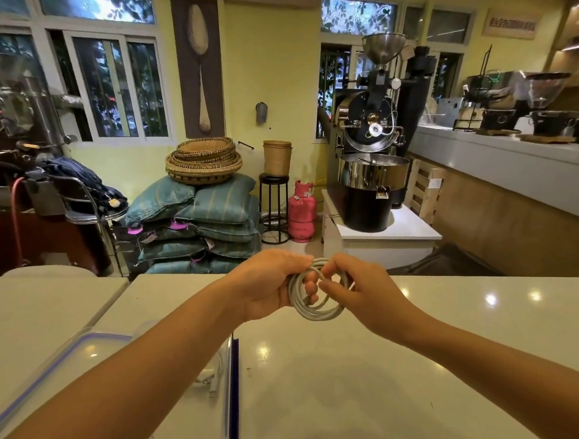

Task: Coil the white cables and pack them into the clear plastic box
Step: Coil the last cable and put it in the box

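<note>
Two bare forearms reached in from the lower corners of the frame, with no sleeves, watch or bracelet on them. The left hand (268, 282) and the right hand (361, 289) wore no gloves and no rings that could be made out; the fingernails looked short.

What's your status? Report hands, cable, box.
Left hand and right hand both grip the coiled cable above the counter. Box lower left, mostly behind the left arm, another cable inside. Nothing in the way.
</note>
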The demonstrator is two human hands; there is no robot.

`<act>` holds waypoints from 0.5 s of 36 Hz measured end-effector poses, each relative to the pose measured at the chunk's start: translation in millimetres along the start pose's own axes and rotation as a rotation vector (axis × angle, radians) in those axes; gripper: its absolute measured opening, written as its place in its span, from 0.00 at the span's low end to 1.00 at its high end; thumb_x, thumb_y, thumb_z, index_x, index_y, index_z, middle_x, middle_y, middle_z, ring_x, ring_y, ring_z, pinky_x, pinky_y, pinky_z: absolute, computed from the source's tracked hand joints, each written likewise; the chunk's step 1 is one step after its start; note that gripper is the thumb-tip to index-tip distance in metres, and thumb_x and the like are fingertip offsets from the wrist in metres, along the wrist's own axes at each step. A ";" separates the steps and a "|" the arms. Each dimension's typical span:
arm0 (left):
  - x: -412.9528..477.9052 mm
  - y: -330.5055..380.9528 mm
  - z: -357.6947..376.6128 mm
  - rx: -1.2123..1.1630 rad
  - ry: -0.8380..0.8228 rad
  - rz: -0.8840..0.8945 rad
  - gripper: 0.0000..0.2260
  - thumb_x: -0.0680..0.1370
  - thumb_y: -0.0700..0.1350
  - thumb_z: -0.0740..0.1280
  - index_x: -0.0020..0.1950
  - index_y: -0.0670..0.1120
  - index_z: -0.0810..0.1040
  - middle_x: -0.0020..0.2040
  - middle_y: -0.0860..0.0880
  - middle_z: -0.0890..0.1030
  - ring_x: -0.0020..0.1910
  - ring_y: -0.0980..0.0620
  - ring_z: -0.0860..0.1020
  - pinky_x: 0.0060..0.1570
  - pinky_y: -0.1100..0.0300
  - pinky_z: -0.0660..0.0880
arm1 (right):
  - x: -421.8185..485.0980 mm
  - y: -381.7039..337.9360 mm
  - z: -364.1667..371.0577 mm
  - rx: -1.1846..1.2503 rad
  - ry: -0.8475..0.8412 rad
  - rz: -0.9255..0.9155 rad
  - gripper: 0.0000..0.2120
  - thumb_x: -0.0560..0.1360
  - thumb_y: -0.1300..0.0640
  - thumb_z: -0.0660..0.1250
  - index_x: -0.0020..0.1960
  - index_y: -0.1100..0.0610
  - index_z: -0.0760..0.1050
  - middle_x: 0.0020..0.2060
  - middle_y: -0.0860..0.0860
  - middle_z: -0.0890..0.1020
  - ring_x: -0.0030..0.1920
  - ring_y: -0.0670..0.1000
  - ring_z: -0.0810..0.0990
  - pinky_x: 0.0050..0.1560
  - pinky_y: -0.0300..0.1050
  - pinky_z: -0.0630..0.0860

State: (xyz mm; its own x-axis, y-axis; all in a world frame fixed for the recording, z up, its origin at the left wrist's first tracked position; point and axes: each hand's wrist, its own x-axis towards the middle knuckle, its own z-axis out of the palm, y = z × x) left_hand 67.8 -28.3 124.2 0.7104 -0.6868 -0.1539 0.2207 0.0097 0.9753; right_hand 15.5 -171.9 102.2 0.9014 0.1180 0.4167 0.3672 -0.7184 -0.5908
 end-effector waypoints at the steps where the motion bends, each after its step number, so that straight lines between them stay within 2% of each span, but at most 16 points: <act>1: -0.2 0.4 -0.4 0.000 -0.004 0.005 0.10 0.80 0.40 0.54 0.48 0.38 0.74 0.26 0.50 0.75 0.24 0.57 0.74 0.31 0.63 0.77 | -0.1 0.3 0.7 -0.010 0.008 -0.010 0.07 0.76 0.57 0.62 0.40 0.49 0.68 0.32 0.42 0.70 0.33 0.44 0.68 0.32 0.29 0.67; 3: -0.7 1.3 -1.4 -0.005 -0.015 0.015 0.10 0.80 0.40 0.54 0.48 0.38 0.74 0.27 0.50 0.75 0.25 0.57 0.74 0.30 0.63 0.77 | -0.3 1.2 2.8 -0.028 0.027 -0.027 0.04 0.76 0.56 0.60 0.43 0.50 0.68 0.34 0.42 0.71 0.37 0.44 0.70 0.35 0.30 0.65; 5: -1.4 1.2 -2.7 0.005 -0.023 0.015 0.11 0.80 0.40 0.53 0.46 0.39 0.74 0.27 0.49 0.75 0.25 0.57 0.74 0.31 0.63 0.77 | 0.0 1.0 3.5 -0.009 0.044 -0.038 0.04 0.77 0.57 0.60 0.45 0.49 0.67 0.40 0.48 0.76 0.43 0.48 0.73 0.41 0.33 0.68; 7: -2.6 -0.4 -4.6 0.021 -0.026 0.001 0.11 0.80 0.40 0.54 0.44 0.40 0.74 0.28 0.50 0.74 0.25 0.57 0.73 0.31 0.63 0.77 | 0.7 0.2 1.8 0.059 0.026 -0.028 0.09 0.76 0.57 0.61 0.45 0.44 0.64 0.44 0.55 0.80 0.46 0.51 0.77 0.43 0.34 0.71; 12: -5.4 -4.2 -6.7 -0.020 -0.042 -0.014 0.11 0.80 0.40 0.53 0.43 0.41 0.73 0.26 0.51 0.74 0.24 0.57 0.72 0.30 0.64 0.76 | 4.9 -1.7 -3.8 0.324 -0.072 0.136 0.13 0.73 0.60 0.66 0.45 0.45 0.63 0.42 0.61 0.82 0.41 0.55 0.81 0.45 0.40 0.77; 15: -5.4 -4.5 -5.3 -0.031 -0.047 -0.016 0.11 0.80 0.40 0.52 0.43 0.41 0.72 0.26 0.52 0.73 0.23 0.58 0.71 0.29 0.64 0.76 | 9.5 -1.4 -6.7 0.475 -0.147 0.285 0.10 0.71 0.63 0.68 0.46 0.52 0.70 0.35 0.53 0.81 0.32 0.45 0.80 0.40 0.39 0.78; 18: -4.9 -4.8 -4.8 -0.026 -0.043 -0.027 0.11 0.80 0.40 0.52 0.44 0.41 0.71 0.25 0.52 0.72 0.23 0.58 0.70 0.28 0.65 0.75 | 12.2 -1.7 -9.4 0.531 -0.197 0.382 0.05 0.70 0.64 0.69 0.44 0.58 0.74 0.33 0.52 0.81 0.30 0.46 0.80 0.40 0.42 0.79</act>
State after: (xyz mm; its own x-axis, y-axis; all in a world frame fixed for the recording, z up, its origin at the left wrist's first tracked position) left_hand 66.4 -21.5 119.5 0.6746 -0.7177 -0.1724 0.2570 0.0095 0.9664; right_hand 23.7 -175.7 114.8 0.9966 0.0818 0.0079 0.0326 -0.3064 -0.9513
